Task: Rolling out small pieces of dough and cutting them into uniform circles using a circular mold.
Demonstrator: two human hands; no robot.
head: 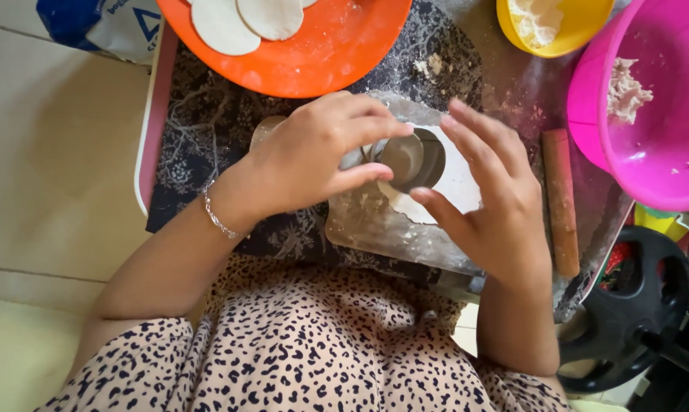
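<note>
My left hand (321, 152) grips a round metal cutter (411, 159) from its left side, thumb and fingers around the rim. The cutter sits on a rolled sheet of white dough (455, 183) laid on a clear plastic board (375, 229). My right hand (489, 198) hovers at the cutter's right side with fingers spread; its thumb rests on the dough edge just below the cutter. An orange plate (337, 53) at the top holds two cut dough rounds (224, 27).
A wooden rolling pin (560, 198) lies right of the board. A pink bowl (650, 152) with dough scraps and a yellow bowl (558, 38) of flour stand at the upper right. A dark patterned tray (199, 130) lies beneath. A black weight plate (627, 305) sits lower right.
</note>
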